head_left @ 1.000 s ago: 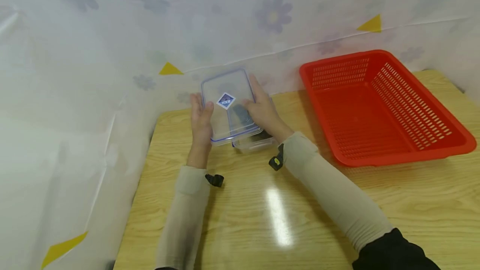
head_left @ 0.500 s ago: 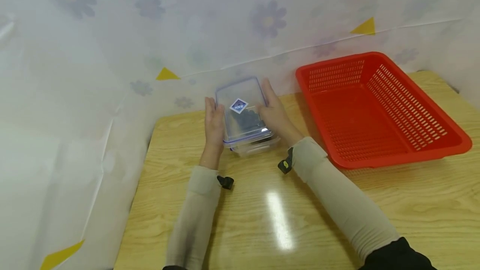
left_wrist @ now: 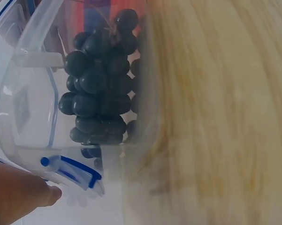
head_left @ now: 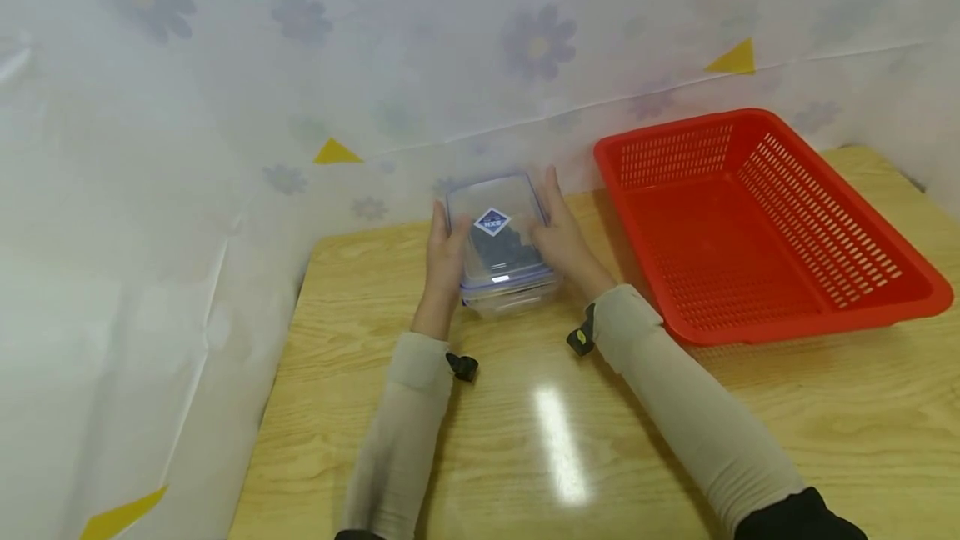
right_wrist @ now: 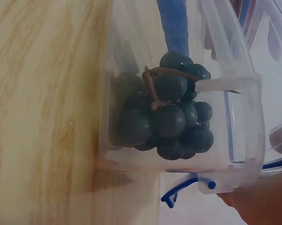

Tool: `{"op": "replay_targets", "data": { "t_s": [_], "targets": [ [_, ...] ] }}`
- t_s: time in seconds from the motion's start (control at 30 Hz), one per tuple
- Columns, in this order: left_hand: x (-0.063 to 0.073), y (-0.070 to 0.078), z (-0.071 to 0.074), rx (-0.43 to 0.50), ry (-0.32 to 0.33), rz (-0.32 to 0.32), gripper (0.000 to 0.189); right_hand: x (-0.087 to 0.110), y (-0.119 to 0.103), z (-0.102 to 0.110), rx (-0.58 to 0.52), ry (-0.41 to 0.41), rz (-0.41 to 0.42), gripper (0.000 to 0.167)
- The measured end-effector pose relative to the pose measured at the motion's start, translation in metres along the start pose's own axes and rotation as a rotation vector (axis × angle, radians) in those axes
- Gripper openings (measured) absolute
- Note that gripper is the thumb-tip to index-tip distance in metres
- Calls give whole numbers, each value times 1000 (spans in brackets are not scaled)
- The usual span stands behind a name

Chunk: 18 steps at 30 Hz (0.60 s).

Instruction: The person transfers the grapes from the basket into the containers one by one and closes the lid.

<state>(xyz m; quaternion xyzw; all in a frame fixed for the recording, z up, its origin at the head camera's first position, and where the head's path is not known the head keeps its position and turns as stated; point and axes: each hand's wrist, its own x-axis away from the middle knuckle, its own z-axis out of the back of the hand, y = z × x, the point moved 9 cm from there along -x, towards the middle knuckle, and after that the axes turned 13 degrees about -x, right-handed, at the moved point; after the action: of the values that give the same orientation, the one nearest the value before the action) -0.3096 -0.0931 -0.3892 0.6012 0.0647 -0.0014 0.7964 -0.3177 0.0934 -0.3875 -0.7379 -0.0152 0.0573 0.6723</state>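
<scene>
A clear plastic food container (head_left: 513,301) stands on the wooden table near the back wall. Dark grapes (left_wrist: 96,79) fill part of it, and a brown stem (right_wrist: 152,86) shows among them. Over it lies a transparent lid (head_left: 487,194) with a blue seal and a diamond-shaped label (head_left: 492,222). My left hand (head_left: 444,263) grips the lid's left edge, thumb on top. At the right edge my right hand (head_left: 566,248) holds the lid, its thumb also on top. In the right wrist view a blue-edged side latch (right_wrist: 180,187) hangs out from the container.
A large red perforated basket (head_left: 720,223) sits on the right of the wooden table (head_left: 510,448). Flower-patterned white sheeting (head_left: 420,48) rises behind the table and along its left side, with yellow triangles on it.
Both hands have brought the lid rightward and down, from tilted and offset to lined up over the container. The basket has stayed in place.
</scene>
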Motion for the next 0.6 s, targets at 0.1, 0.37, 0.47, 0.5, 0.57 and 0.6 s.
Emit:
{"op": "replay_targets", "data": {
  "t_s": [0.1,0.37,0.47,0.5,0.57,0.6],
  "targets": [
    [0,-3,-3,-22,-16,-1,72,-1,6,1,26,-2,-7,89],
    [3,-15,-8,-113,-68,13,76,-1,20,0,27,-23,-7,93],
    [2,-16,-10,-136,-79,11,75,-1,21,0,58,-30,1,91],
    [1,-16,-10,-141,-79,9,74,-1,20,0,65,-35,5,91],
    [1,-16,-11,-151,-76,10,74,0,18,-1,70,-49,18,91],
    [0,-16,-11,-160,-74,12,73,-1,17,-1,72,-56,22,91]
  ]
}}
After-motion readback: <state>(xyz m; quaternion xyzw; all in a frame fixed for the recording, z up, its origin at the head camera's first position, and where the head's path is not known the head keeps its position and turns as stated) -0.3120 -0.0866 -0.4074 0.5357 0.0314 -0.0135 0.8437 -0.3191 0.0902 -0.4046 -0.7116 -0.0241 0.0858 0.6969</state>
